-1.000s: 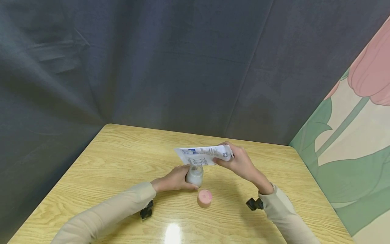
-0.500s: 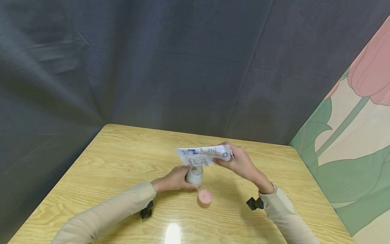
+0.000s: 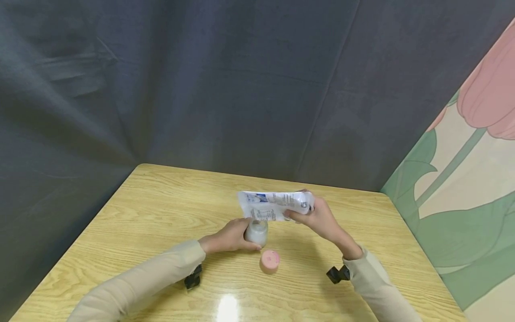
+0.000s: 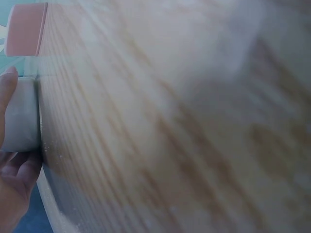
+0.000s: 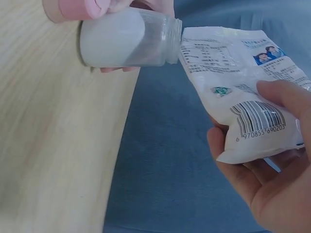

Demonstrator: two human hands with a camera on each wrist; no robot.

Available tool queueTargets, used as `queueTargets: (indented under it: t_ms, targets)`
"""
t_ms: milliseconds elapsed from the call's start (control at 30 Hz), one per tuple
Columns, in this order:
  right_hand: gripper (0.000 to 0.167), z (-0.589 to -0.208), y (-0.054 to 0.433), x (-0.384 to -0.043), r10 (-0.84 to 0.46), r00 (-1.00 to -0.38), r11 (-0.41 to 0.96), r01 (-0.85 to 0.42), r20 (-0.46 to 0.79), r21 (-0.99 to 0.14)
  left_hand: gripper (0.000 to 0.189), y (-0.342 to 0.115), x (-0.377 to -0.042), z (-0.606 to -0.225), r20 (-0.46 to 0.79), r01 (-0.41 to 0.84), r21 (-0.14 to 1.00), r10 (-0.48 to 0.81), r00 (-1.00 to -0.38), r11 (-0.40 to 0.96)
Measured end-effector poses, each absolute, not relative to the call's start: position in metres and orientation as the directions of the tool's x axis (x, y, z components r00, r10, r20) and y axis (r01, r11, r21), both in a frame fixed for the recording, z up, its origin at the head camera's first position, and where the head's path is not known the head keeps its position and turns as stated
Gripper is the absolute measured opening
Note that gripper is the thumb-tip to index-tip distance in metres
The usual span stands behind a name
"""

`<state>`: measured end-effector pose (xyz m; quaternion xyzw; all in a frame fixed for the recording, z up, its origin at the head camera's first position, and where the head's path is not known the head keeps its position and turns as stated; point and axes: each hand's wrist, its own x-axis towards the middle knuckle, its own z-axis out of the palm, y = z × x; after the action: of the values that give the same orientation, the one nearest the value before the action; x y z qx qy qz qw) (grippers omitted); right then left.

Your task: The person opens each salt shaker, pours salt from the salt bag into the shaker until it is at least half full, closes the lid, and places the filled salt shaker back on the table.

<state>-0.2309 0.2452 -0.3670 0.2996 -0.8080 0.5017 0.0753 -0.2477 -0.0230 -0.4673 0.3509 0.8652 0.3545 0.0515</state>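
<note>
My left hand (image 3: pixel 227 237) grips a small clear glass jar (image 3: pixel 256 235) standing on the table, thumb on the near side. White contents fill the lower part of the jar, and its threaded mouth is uncovered. Above it, my right hand (image 3: pixel 319 219) holds a white printed plastic bag (image 3: pixel 273 206), tilted with one end toward the jar. In the right wrist view the bag (image 5: pixel 218 58) has a barcode, and its end lies right at the jar's rim (image 5: pixel 173 41). A round pink lid (image 3: pixel 270 260) sits on the table just in front of the jar.
The wood-grain table (image 3: pixel 173 197) extends around both hands. A dark curtain (image 3: pixel 249 89) hangs behind its far edge, and a flower-painted wall (image 3: pixel 462 192) stands at the right. Small white specks dot the tabletop near the jar in the left wrist view.
The bag and my right hand have shifted slightly to the right, and the bag's far end has moved right over the jar. My left hand, the jar and the lid are practically unmoved.
</note>
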Motion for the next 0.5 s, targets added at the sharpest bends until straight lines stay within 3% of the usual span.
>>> queueTargets:
  t_ms: [500]
  targets:
    - [0.038, -0.397, 0.258, -0.234, -0.295, -0.904, 0.172, -0.369, 0.31, -0.913, 0.064, -0.022, -0.248, -0.469, 0.178, 0.586, 0.628, 0.639, -0.749, 0.512]
